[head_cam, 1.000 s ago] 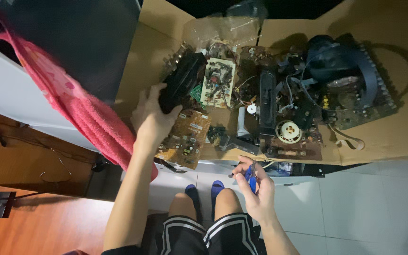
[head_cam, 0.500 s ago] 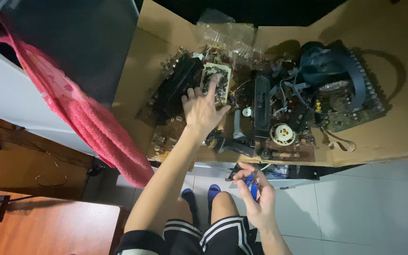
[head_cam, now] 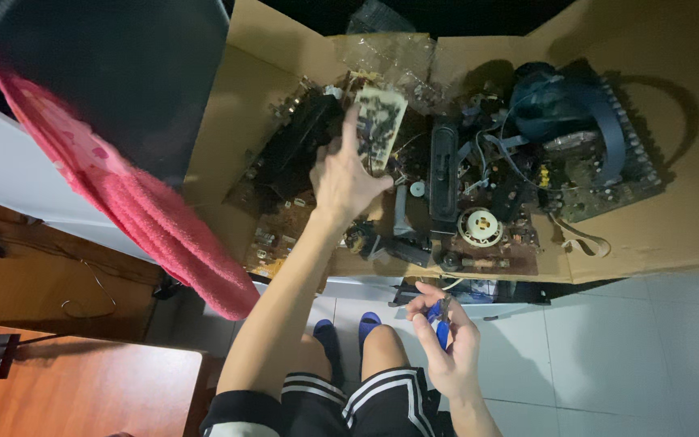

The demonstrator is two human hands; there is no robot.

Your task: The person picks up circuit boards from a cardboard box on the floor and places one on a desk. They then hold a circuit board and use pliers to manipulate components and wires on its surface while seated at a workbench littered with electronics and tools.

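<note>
My left hand (head_cam: pixel 343 174) reaches over a heap of old electronics on flattened cardboard (head_cam: pixel 236 113), its fingers spread and touching a small pale circuit board (head_cam: pixel 379 121) packed with dark components. A long black part (head_cam: pixel 297 146) lies just to the left of that hand. My right hand (head_cam: pixel 446 344) stays low near my knees, closed on blue-handled pliers (head_cam: pixel 440 322). A brown circuit board (head_cam: pixel 281 235) lies under my left wrist.
A narrow black speaker bar (head_cam: pixel 444 174), a round white coil (head_cam: pixel 479 226) and a dark board with a blue-grey yoke (head_cam: pixel 576 121) fill the right of the pile. A red towel (head_cam: pixel 135 210) hangs at the left. Clear plastic bag (head_cam: pixel 386 48), wooden table (head_cam: pixel 82 388), white tiled floor (head_cam: pixel 608 356).
My left hand has left the long black part and moved right onto the small pale circuit board. My right hand has kept the pliers near my knees.
</note>
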